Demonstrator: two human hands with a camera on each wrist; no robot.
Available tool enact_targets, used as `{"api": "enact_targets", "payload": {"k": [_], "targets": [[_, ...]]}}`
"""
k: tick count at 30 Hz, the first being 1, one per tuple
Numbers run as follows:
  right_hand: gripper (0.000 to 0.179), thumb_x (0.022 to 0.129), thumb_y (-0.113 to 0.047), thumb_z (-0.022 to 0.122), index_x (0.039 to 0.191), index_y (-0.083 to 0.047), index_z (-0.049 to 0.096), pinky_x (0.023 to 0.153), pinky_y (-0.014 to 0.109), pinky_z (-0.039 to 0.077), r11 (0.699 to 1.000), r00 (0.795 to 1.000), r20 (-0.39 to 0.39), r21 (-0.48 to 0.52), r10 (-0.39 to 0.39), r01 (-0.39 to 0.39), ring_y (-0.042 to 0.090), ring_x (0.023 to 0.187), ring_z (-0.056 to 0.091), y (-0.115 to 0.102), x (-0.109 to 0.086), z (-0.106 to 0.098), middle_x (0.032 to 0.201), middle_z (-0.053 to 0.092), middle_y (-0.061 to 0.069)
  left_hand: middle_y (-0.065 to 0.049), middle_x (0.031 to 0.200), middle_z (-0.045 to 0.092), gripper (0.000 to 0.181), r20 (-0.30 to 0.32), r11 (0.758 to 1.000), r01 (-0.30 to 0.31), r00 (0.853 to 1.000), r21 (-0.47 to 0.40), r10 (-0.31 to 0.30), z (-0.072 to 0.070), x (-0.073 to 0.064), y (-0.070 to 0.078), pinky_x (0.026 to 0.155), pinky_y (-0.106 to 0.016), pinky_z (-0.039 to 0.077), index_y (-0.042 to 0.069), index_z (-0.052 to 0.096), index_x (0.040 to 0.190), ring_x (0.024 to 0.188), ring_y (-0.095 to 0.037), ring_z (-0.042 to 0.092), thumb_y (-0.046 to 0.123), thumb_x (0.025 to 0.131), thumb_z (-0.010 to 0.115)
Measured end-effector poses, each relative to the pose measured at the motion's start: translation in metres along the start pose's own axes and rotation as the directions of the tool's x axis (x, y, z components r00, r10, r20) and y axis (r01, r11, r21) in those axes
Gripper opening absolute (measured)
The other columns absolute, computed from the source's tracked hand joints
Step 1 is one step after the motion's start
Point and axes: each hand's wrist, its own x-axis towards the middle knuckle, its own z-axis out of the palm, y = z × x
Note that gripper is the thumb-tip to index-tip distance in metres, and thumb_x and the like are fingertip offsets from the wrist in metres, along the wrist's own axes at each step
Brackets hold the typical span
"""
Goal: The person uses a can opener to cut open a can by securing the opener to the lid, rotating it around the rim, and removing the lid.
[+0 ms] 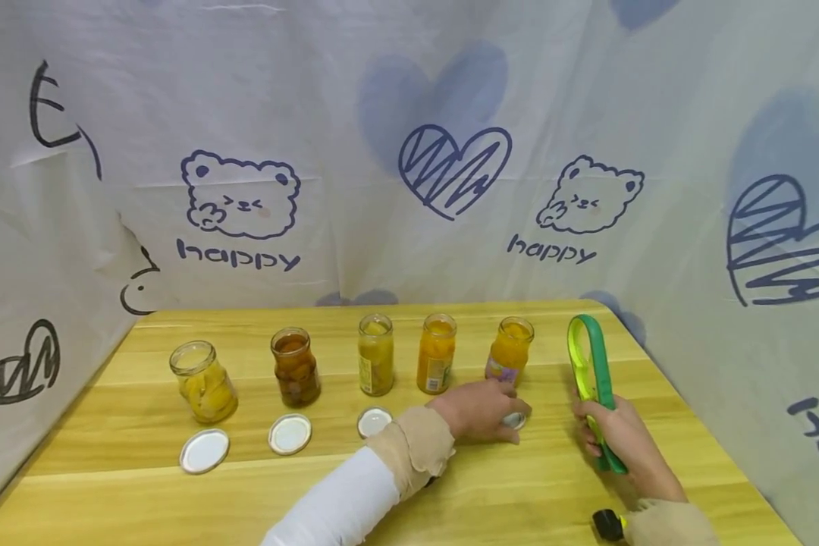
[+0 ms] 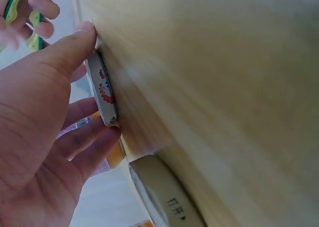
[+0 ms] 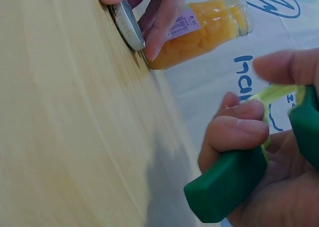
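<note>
My left hand (image 1: pixel 481 413) reaches low over the table in front of the rightmost jar. Its thumb and fingers hold a white jar lid (image 2: pixel 103 90) by the edge, close to the wood. That open jar (image 1: pixel 512 345) contains orange fruit and has a purple label. Off to the right, my right hand (image 1: pixel 621 436) grips a green jar opener (image 1: pixel 599 356) by its handles, the loop pointing up and away. In the left wrist view another lid (image 2: pixel 164 192) with printed characters lies near my left fingers.
Open jars of fruit stand in a row: pale yellow (image 1: pixel 208 387), dark brown (image 1: pixel 296 371), yellow-green (image 1: pixel 376 360) and orange (image 1: pixel 437 356). Upturned lids (image 1: pixel 205 451) lie before the left ones. A printed cloth (image 1: pixel 341 152) hangs behind the wooden table (image 1: pixel 505 500).
</note>
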Motion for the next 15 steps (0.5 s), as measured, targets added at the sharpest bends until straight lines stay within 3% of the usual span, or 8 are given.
{"api": "enact_targets", "payload": {"k": [3,6,8,10,13,15], "targets": [[0.076,0.100,-0.065,0.051,0.145,-0.005,0.038,0.054,0.032,0.048,0.992,1.000,-0.009,-0.126,0.003,-0.004,0.013,0.060,0.047,-0.004,0.000,0.003,0.081,0.054,-0.002,0.002,0.146,0.060,0.051,-0.027,0.999,-0.021,0.999,0.025,0.022,-0.003,-0.007,-0.003,0.106,-0.025,0.052,0.031,0.059,0.145,0.129,-0.012,0.062,0.055,0.100,0.061],[0.108,0.093,-0.083,0.036,0.161,-0.001,0.018,0.056,0.036,0.048,0.951,1.000,-0.015,-0.308,0.004,-0.009,0.018,0.062,0.049,-0.007,0.000,0.000,0.087,0.056,0.008,0.003,0.144,0.061,0.048,-0.094,0.995,-0.057,0.993,0.085,0.065,-0.010,-0.017,-0.004,0.105,-0.022,0.052,0.029,0.061,0.142,0.127,-0.009,0.061,0.054,0.101,0.059],[0.114,0.095,-0.083,0.028,0.161,0.008,0.010,0.059,0.038,0.048,0.896,1.000,-0.024,-0.444,-0.020,0.007,0.023,0.070,0.056,-0.009,0.001,-0.004,0.095,0.061,0.023,0.003,0.143,0.062,0.044,-0.150,0.990,-0.079,0.984,0.116,0.096,-0.018,-0.027,-0.006,0.106,-0.022,0.051,0.027,0.063,0.139,0.130,-0.010,0.059,0.051,0.103,0.058],[0.112,0.098,-0.079,0.026,0.158,0.015,0.013,0.062,0.041,0.050,0.830,0.997,-0.046,-0.557,-0.059,0.023,0.031,0.079,0.062,-0.009,0.003,-0.008,0.110,0.061,0.034,0.002,0.143,0.061,0.043,-0.190,0.988,-0.090,0.975,0.126,0.113,-0.029,-0.044,-0.008,0.106,-0.021,0.052,0.026,0.063,0.139,0.131,-0.010,0.059,0.050,0.103,0.057],[0.108,0.101,-0.073,0.029,0.151,0.023,0.019,0.070,0.048,0.053,0.730,0.993,-0.059,-0.683,-0.106,0.037,0.045,0.096,0.064,-0.007,0.004,-0.010,0.124,0.053,0.046,0.001,0.146,0.061,0.045,-0.215,0.992,-0.080,0.972,0.094,0.099,-0.048,-0.081,-0.015,0.109,-0.024,0.051,0.024,0.062,0.140,0.135,-0.013,0.058,0.049,0.104,0.057],[0.108,0.102,-0.072,0.033,0.148,0.025,0.017,0.072,0.055,0.053,0.688,0.994,-0.053,-0.725,-0.099,0.030,0.054,0.100,0.061,-0.003,0.003,-0.009,0.124,0.046,0.051,0.000,0.146,0.060,0.046,-0.236,0.996,-0.062,0.969,0.060,0.074,-0.060,-0.111,-0.023,0.109,-0.026,0.052,0.024,0.062,0.141,0.132,-0.014,0.060,0.049,0.104,0.057]]}}
